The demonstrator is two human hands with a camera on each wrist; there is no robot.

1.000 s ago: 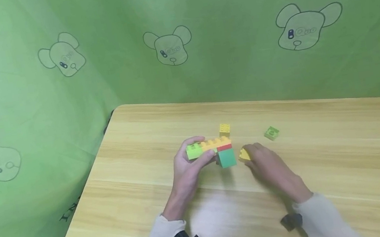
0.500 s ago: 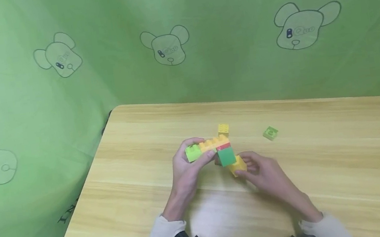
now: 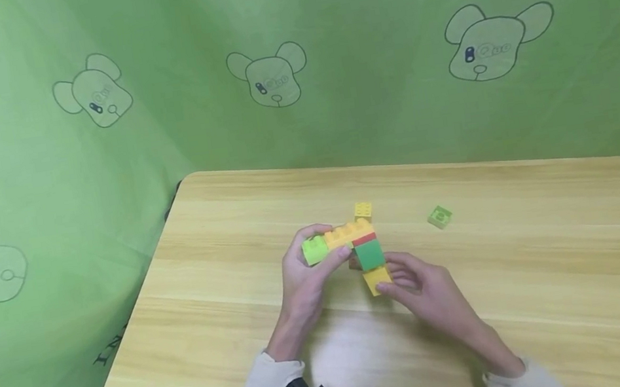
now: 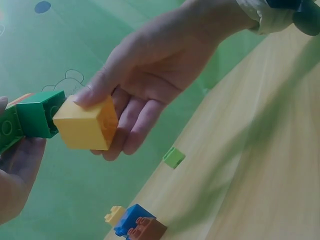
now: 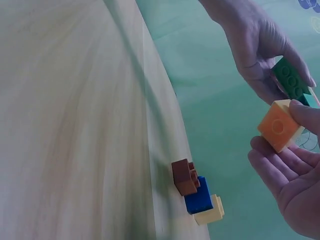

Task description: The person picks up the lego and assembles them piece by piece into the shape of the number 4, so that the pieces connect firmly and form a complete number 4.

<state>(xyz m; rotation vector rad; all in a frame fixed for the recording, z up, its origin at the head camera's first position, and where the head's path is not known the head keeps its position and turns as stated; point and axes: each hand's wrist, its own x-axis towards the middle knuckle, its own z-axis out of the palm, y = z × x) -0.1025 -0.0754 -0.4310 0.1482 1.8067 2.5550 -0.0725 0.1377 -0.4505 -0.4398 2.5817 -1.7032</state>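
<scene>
My left hand grips a built piece of toy bricks, with its thumb along the near side. The piece has a lime brick at the left, an orange studded row, a thin red layer and a green block at the right end. My right hand pinches a yellow brick between thumb and fingers, right under the green block. In the left wrist view the yellow brick lines up against the green block's open hollow side. Both are held above the table.
Another yellow brick stands on the wooden table behind the piece. Beside it are a blue brick and a brown brick, mostly hidden in the head view. A small lime brick lies farther right. Green cloth hangs behind.
My right hand has brought the yellow brick leftward, from beside the green block to directly beneath it, and turned it. The left hand has stayed nearly in place with the built piece.
</scene>
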